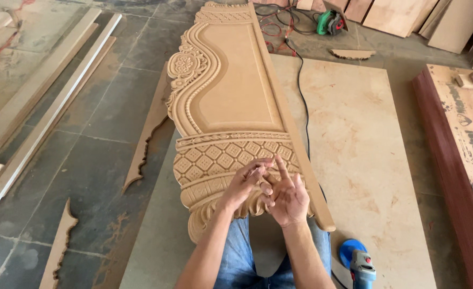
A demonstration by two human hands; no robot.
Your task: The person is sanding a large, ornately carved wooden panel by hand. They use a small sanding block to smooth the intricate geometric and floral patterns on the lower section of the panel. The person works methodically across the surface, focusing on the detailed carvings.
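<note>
- Blue jeans (pixel 236 257) of the person fill the bottom edge, with both forearms going up from there.
- Just right of the knees, a blue electric sander with a round pad (pixel 356 259) lies on the floor.
- Left hand (pixel 243 184) has its fingers bent and pinched on the fingertips of the right hand (pixel 287 198), which is turned palm up with fingers loosely spread; neither hand holds a thing.
- Directly under and behind both hands lies the long carved fibreboard panel in light brown (pixel 231 101), with its lattice band and leaf-shaped edge closest to the hands.
- At the far right, a dark red-edged board with a pale printed face (pixel 461 139) carries black lettering and round marks along its length.
- A large pale plywood sheet (pixel 354 144) lies flat under the panel on the grey stone floor (pixel 102 123).
- A black cable (pixel 300 91) runs over the sheet toward a green power tool (pixel 330 22) at the top.
- Thin carved offcuts (pixel 60 246) lie on the floor to the left, beside long white strips (pixel 49 112).
</note>
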